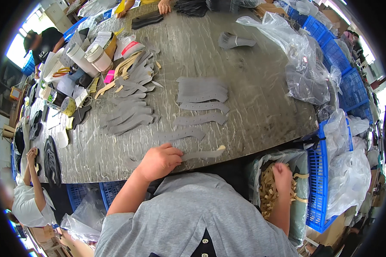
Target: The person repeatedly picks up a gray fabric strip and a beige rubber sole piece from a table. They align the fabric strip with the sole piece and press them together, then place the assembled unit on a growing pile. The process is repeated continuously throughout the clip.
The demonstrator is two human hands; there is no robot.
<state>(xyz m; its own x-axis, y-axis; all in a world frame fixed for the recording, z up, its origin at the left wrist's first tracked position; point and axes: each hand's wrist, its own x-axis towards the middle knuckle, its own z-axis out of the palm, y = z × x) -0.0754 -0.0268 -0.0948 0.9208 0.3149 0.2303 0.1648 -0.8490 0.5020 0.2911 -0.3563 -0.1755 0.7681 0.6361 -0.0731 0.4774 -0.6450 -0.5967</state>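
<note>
My left hand (161, 162) is at the table's near edge, fingers curled down onto a grey curved strip (201, 154) with a tan tip. My right hand (283, 176) is over a plastic-lined bin (302, 205) of tan strip pieces (268, 192); its fingers are closed, and what they hold, if anything, cannot be made out. Beyond my left hand, several separate grey strips with small holes, one a curved strip (201, 119), lie in rows below a neat stack of grey strips (201, 90). Left of these lies a loose pile of grey strips (128, 115).
A bundle of dark strips (236, 41) lies at the far middle. Jars (98, 58), tape (68, 106) and papers crowd the left. Blue crates (354, 90) and clear plastic bags (302, 55) line the right. Other people work at the far edge and left.
</note>
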